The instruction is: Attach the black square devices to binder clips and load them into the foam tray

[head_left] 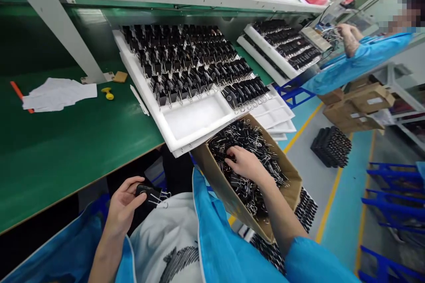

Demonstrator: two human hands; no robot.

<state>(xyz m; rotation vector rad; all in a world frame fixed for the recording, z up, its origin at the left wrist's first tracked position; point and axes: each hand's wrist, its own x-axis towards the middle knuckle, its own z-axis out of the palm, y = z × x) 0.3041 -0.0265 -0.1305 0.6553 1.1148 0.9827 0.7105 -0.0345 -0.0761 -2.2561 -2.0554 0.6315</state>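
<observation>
Between the thumb and fingers of my left hand point(124, 201) is a black block-shaped part point(146, 193) with several thin silver wire prongs, held above my lap by the table edge. My right hand point(245, 163) reaches into an open cardboard box point(287, 170) heaped with loose black parts point(252, 137) of similar look. Its fingers are bent together among them, and what they grip is hidden. Beyond the box, a white tray point(166, 130) holds rows of upright black parts point(195, 59); its front left compartment shows bare white.
The green table point(83, 150) carries crumpled white paper point(59, 93), a yellow piece point(107, 93) and an orange stick point(20, 95). Another filled tray point(275, 53) stands at the right. A co-worker in a blue sleeve point(361, 62) works beyond it. Cartons point(358, 101) and stacked black parts point(332, 146) lie right.
</observation>
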